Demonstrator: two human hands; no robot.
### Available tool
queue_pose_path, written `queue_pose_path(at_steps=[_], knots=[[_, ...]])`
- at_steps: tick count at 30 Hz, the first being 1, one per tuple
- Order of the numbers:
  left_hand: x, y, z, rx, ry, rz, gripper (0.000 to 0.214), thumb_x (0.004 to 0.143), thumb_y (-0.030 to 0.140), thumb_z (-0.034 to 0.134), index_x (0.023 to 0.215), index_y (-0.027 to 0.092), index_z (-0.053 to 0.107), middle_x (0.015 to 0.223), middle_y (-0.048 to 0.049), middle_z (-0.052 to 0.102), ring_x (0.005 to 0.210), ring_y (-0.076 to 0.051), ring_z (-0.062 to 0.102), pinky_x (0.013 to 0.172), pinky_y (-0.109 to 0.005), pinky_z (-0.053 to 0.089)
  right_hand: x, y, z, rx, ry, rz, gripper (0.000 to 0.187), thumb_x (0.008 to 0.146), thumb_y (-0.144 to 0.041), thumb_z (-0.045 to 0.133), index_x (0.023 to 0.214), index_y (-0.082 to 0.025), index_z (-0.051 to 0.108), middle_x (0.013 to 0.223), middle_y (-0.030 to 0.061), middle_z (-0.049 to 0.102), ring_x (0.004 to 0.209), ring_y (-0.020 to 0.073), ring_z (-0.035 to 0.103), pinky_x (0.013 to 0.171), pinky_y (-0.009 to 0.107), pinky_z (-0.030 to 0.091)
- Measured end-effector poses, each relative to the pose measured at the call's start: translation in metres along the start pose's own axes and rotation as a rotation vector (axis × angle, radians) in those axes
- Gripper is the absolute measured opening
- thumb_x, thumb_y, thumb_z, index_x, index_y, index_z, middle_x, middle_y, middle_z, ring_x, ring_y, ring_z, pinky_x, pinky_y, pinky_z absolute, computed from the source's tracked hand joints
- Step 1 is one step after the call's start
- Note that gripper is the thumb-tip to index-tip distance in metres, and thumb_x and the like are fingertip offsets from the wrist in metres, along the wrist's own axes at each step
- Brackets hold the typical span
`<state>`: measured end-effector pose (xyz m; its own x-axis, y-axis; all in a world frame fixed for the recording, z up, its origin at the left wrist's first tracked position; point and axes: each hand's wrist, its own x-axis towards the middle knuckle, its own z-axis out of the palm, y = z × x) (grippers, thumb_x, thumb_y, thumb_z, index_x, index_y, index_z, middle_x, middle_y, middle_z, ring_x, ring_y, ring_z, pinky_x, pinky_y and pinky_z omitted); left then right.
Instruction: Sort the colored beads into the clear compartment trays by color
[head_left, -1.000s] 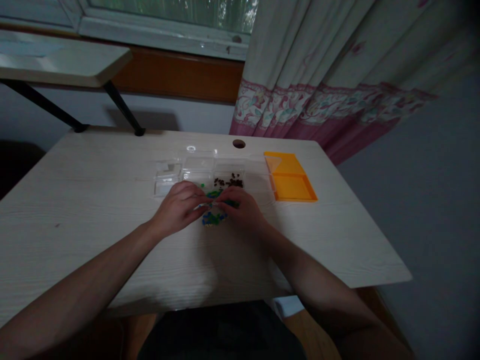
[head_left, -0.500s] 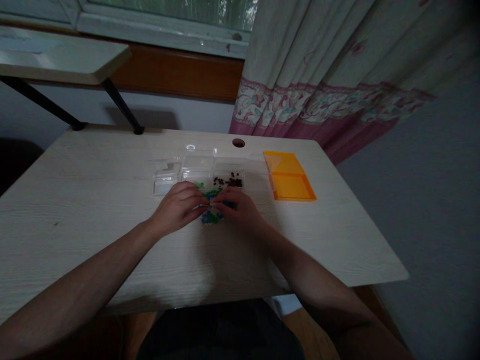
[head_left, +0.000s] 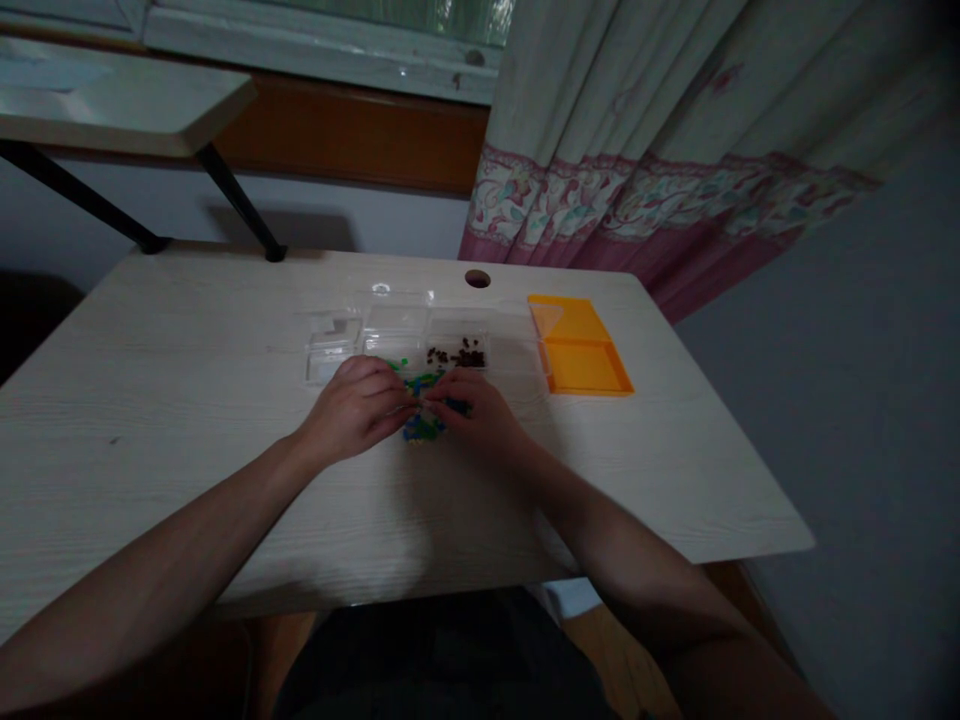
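My left hand (head_left: 362, 407) and my right hand (head_left: 478, 408) meet fingertip to fingertip near the middle of the table. Both are closed in a pinch, and whatever lies between the fingers is too small and dark to name. Just under and around the fingertips is a cluster of small blue and green pieces (head_left: 424, 429), partly covered by the hands. Behind the hands stand clear plastic trays (head_left: 395, 318). Small dark brown pieces (head_left: 470, 357) lie in the right-hand one, and a few green bits (head_left: 403, 362) show beside my left hand.
An orange open case (head_left: 589, 368) lies right of the trays, with a clear sheet-like lid partly over its left edge. A round hole (head_left: 478, 279) pierces the table (head_left: 187, 400) near its back edge. A raised shelf (head_left: 120, 105) on black legs stands at the back left.
The whole view has shifted slightly, with the table things sitting a little higher. Both hands keep the same pinch over the blue and green pieces.
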<state>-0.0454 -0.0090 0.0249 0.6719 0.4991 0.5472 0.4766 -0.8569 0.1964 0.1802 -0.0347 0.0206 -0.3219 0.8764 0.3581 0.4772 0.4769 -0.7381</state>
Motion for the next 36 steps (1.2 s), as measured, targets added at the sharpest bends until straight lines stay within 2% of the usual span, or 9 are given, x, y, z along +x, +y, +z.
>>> queue_pose_path(at_steps=[9,16,24,27,36], knots=[[0.0,-0.001,0.001,0.012,0.046,0.014,0.018,0.089,0.032,0.062,0.103,0.023,0.07,0.092,-0.0044,0.071,0.095,-0.022,0.059,0.088,-0.039,0.045,-0.001,0.004,0.002,0.006,0.001,-0.068,0.016,0.087,-0.029,0.063,0.093,-0.021,0.075,0.088,0.0049,0.068,0.088,0.017,0.062,0.081,0.032,0.05],[0.001,-0.001,0.001,-0.007,0.041,0.02,0.019,0.089,0.031,0.063,0.104,0.023,0.07,0.094,-0.0044,0.071,0.095,-0.022,0.06,0.088,-0.039,0.046,-0.001,0.003,0.002,-0.022,-0.018,-0.056,0.016,0.087,-0.027,0.063,0.095,-0.022,0.075,0.09,0.0048,0.068,0.088,0.0169,0.062,0.079,0.031,0.049],[0.002,-0.001,0.0,-0.045,0.045,-0.027,0.017,0.089,0.029,0.062,0.101,0.022,0.071,0.093,-0.0045,0.072,0.093,-0.022,0.061,0.086,-0.04,0.047,-0.002,-0.001,0.001,-0.09,-0.041,-0.116,0.018,0.088,-0.026,0.06,0.098,-0.021,0.074,0.092,0.0063,0.069,0.091,0.018,0.061,0.084,0.033,0.048],[0.003,-0.004,0.0,-0.061,0.064,-0.072,0.017,0.089,0.03,0.062,0.1,0.023,0.072,0.092,-0.0038,0.072,0.091,-0.021,0.062,0.087,-0.039,0.048,-0.002,-0.002,0.001,-0.135,-0.043,-0.116,0.019,0.087,-0.024,0.061,0.1,-0.02,0.074,0.093,0.0062,0.069,0.091,0.018,0.06,0.086,0.033,0.047],[-0.001,-0.019,0.003,0.023,0.164,-0.337,0.02,0.09,0.033,0.059,0.098,0.022,0.074,0.09,-0.0049,0.072,0.088,-0.022,0.061,0.086,-0.04,0.049,-0.002,-0.004,-0.008,-0.428,0.032,0.075,0.029,0.087,-0.014,0.056,0.11,-0.021,0.071,0.103,0.0068,0.067,0.104,0.0221,0.054,0.096,0.036,0.041]])
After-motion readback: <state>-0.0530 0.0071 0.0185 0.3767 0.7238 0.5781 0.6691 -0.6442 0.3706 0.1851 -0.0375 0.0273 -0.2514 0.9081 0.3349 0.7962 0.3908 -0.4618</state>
